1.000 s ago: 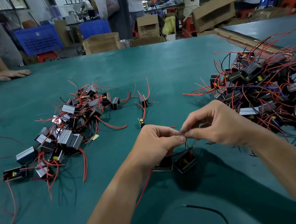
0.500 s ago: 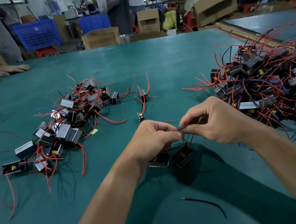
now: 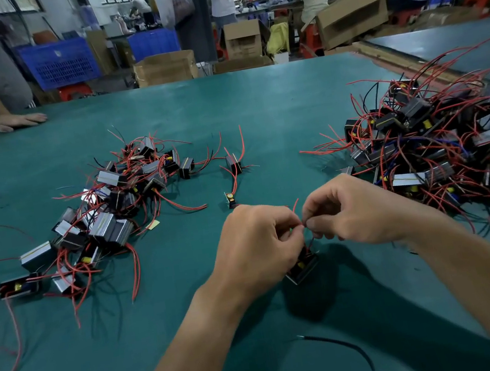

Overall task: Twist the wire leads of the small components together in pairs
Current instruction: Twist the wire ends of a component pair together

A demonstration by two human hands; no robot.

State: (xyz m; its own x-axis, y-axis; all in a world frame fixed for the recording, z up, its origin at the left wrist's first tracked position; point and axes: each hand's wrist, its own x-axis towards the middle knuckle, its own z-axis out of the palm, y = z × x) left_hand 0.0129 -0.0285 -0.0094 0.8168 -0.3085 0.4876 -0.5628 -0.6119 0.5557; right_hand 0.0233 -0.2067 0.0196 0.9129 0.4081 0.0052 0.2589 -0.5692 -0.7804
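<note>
My left hand (image 3: 254, 241) and my right hand (image 3: 360, 212) meet fingertip to fingertip above the green table (image 3: 256, 103), both pinching thin red wire leads (image 3: 302, 226). Below the fingers hangs a small black component (image 3: 303, 267) with a yellow core, partly hidden by my left hand. Whether a second component hangs behind the left hand, I cannot tell. A pile of components with red leads (image 3: 107, 213) lies to the left. A larger tangled pile (image 3: 442, 144) lies to the right.
A loose black wire (image 3: 342, 344) lies on the table near me. Two single components (image 3: 233, 163) sit between the piles. Another person's hand (image 3: 18, 121) rests on the far left edge. Cardboard boxes, blue crates and seated workers fill the room beyond.
The two components that hung side by side under my hands now show as one tilted block close under my left hand. My hands stay joined at the fingertips, shifted slightly.
</note>
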